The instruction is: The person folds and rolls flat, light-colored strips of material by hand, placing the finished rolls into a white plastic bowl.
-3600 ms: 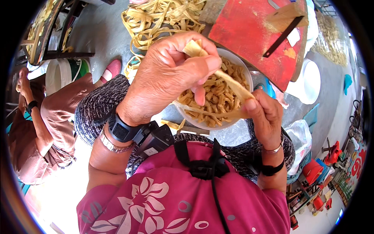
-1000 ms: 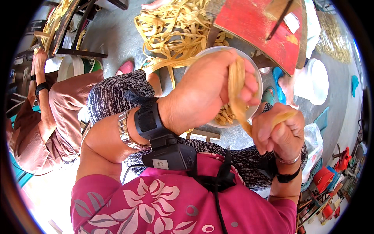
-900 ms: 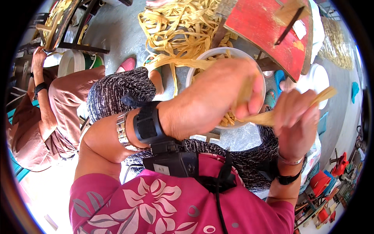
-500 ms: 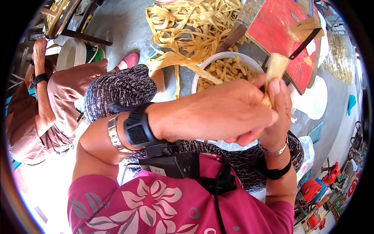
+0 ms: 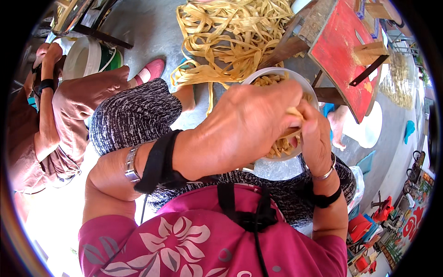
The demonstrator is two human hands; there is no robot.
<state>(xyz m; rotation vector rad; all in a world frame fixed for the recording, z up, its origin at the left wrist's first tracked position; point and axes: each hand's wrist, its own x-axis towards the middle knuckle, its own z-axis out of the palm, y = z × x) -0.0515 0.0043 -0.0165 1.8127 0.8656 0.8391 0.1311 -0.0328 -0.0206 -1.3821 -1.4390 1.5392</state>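
My left hand (image 5: 251,122) reaches across my body above a white bucket (image 5: 310,85), its fingers closed in a pinch. My right hand (image 5: 317,141) meets it from the right, fingers bent and pinching too. Between the fingertips of both shows a small bit of a pale yellow, flat, fibrous strip (image 5: 294,112); the rest of it is hidden by my hands. Inside the bucket lie many short, folded or knotted tan pieces (image 5: 270,79). Beyond it, a loose heap of long tan strips (image 5: 235,39) spreads over the floor.
A red board (image 5: 339,55) at the right carries a wooden block (image 5: 368,51) with a dark blade (image 5: 369,70) fixed to it. On my left sits another person in brown trousers (image 5: 83,99), beside a white and green bucket (image 5: 85,60). A white tub (image 5: 370,124) stands beyond my right hand.
Both hands have come down and nearer my body, over the bucket. The strip end that stood up above my right fingers is now mostly hidden between the hands.
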